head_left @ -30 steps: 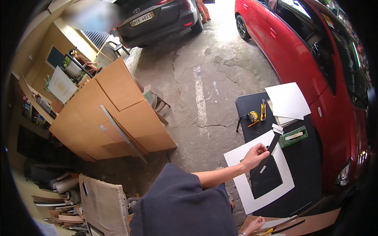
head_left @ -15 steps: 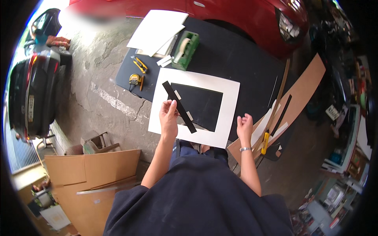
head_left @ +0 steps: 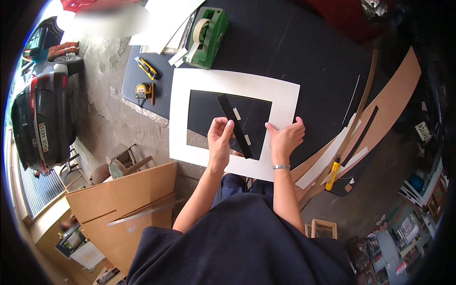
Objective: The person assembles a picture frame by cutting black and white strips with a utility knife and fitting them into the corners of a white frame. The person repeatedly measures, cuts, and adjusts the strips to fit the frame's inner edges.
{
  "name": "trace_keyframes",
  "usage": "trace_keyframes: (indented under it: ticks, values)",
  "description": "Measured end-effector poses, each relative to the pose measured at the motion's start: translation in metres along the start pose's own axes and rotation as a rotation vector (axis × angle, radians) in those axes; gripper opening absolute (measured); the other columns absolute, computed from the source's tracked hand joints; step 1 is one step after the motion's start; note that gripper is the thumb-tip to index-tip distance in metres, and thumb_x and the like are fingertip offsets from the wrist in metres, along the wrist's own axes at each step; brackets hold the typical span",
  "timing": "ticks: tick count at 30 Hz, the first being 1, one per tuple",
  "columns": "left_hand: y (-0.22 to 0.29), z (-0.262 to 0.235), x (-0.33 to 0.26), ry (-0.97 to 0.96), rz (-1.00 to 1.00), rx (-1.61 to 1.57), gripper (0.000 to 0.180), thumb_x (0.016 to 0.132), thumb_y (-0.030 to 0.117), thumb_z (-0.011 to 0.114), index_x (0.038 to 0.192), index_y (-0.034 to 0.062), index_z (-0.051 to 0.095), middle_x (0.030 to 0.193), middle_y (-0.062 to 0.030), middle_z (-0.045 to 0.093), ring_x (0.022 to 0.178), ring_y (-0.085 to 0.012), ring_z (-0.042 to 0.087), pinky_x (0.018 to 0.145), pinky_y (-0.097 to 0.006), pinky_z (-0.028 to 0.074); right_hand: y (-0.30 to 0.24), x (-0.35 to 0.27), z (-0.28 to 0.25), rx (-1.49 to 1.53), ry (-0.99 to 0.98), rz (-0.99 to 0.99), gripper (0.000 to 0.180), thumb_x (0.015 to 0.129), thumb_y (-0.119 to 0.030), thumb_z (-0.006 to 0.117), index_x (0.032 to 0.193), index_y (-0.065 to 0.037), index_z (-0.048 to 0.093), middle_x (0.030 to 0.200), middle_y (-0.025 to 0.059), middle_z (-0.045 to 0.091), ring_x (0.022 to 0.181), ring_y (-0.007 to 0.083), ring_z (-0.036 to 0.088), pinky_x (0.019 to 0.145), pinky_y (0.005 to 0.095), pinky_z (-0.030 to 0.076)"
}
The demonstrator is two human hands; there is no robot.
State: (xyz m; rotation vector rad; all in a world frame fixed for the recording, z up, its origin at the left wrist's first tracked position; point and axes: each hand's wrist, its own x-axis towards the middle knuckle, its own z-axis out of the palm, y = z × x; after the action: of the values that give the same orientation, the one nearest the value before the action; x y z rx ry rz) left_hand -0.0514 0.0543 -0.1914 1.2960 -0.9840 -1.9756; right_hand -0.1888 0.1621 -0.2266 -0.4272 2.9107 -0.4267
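Observation:
My left hand [head_left: 220, 142] pinches a narrow black strip [head_left: 234, 124] between thumb and fingers. Two small white pieces of tape [head_left: 236, 113] stick out from the strip's right edge. The strip slants over the opening of a white picture mat [head_left: 228, 80], which lies partly on the black table and juts past its near edge toward me. Across the mat's right border is my right hand [head_left: 287, 138], thumb at the inner edge and curled fingers at the outer one, gripping that side.
Beyond the mat stands a green tape dispenser [head_left: 211, 40] beside white sheets [head_left: 164, 21]. A yellow utility knife [head_left: 146, 69] and tape measure [head_left: 143, 90] lie left on the black table [head_left: 285, 47]. Brown board [head_left: 396, 83], strips and a yellow cutter [head_left: 332, 175] are at right; cardboard [head_left: 128, 190] stands lower left.
My right hand has come from beside the mat onto its right border. My left hand has shifted right with the black strip. The view has moved closer to the table.

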Motion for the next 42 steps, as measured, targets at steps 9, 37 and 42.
trace_keyframes:
  ticks: [9,37,42]
  values:
    - [-0.032,0.01,0.032,-0.161,-0.008,0.0,0.011,0.098,0.006,0.068,0.102,0.0074,0.058,0.092,0.0043,0.056,0.081,-0.0031,0.052,0.071,-0.02,0.043,0.044,0.025,-0.014,0.923,-0.439,0.178,0.027,0.1,-0.023,0.067,0.107,0.002,0.06,0.096,0.0067,0.064,0.083,0.0119,0.056,0.078,0.0277,0.047]
    - [-0.06,0.025,0.022,-0.473,-0.428,0.309,0.022,0.096,0.015,0.072,0.111,-0.0014,0.069,0.091,-0.0023,0.071,0.084,-0.0072,0.063,0.07,-0.025,0.052,0.045,0.079,-0.024,1.275,-0.734,0.155,0.043,0.103,-0.024,0.061,0.134,0.004,0.053,0.126,0.0123,0.065,0.116,0.0191,0.062,0.102,0.0341,0.048]
    - [-0.06,0.029,0.025,-0.453,-0.448,0.292,0.021,0.096,0.017,0.072,0.112,0.0031,0.069,0.092,-0.0002,0.07,0.085,-0.0066,0.063,0.071,-0.024,0.053,0.044,0.098,-0.011,1.209,-0.835,0.101,0.044,0.103,-0.025,0.06,0.133,0.006,0.054,0.122,0.0209,0.068,0.108,0.0285,0.07,0.092,0.0376,0.058]
